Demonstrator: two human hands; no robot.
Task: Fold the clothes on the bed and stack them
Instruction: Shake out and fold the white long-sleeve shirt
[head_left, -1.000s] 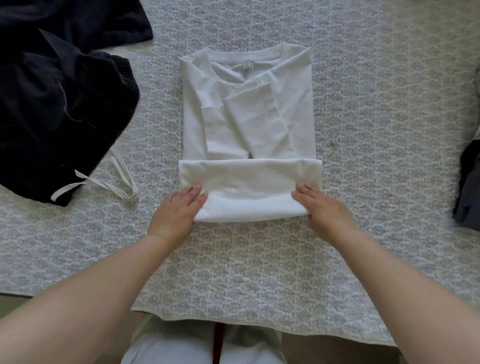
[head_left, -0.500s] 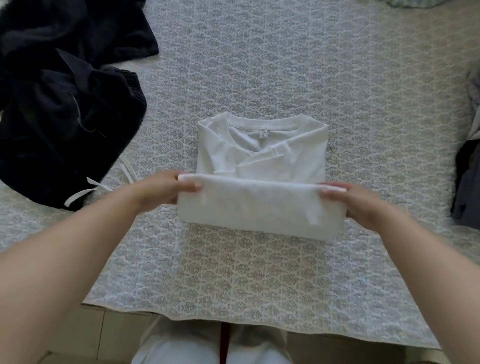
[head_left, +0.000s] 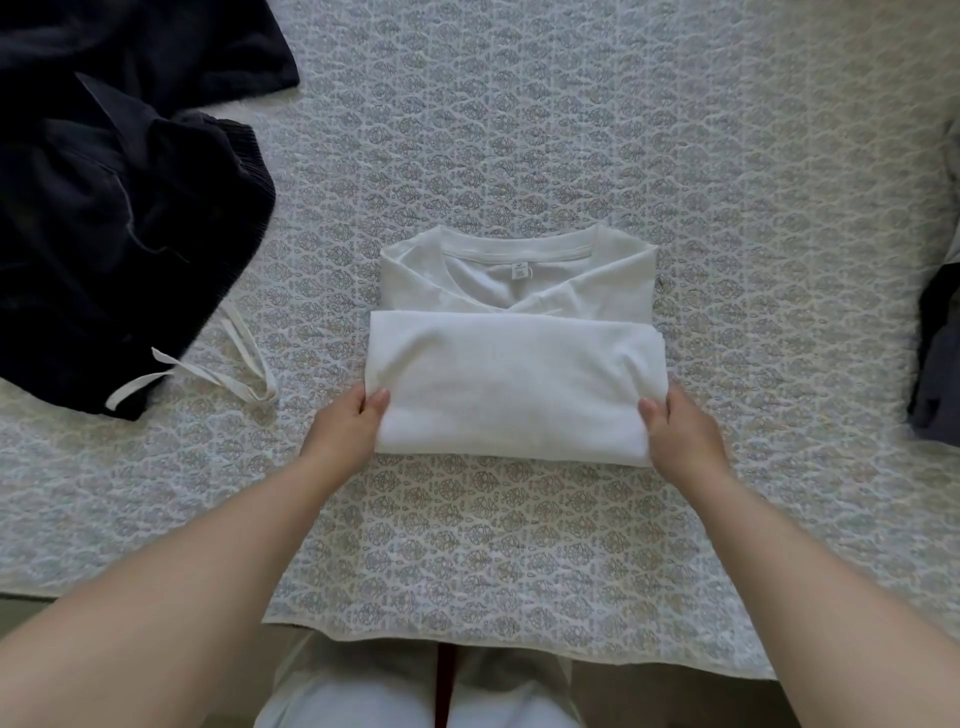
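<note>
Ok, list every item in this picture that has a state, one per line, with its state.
white t-shirt: partly folded, lower part doubled up over the body, collar and label showing.
left hand: grip on the shirt's near left corner, thumb on top.
right hand: grip on the shirt's near right corner, thumb on top.
dark clothes: unfolded, in a crumpled heap, white drawstring trailing loose.
grey garment: unfolded, cut off at the picture's edge.

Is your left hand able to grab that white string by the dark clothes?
Probably yes: the white string lies bare on the bedspread beside the left hand, but that hand grips the white shirt.
</note>
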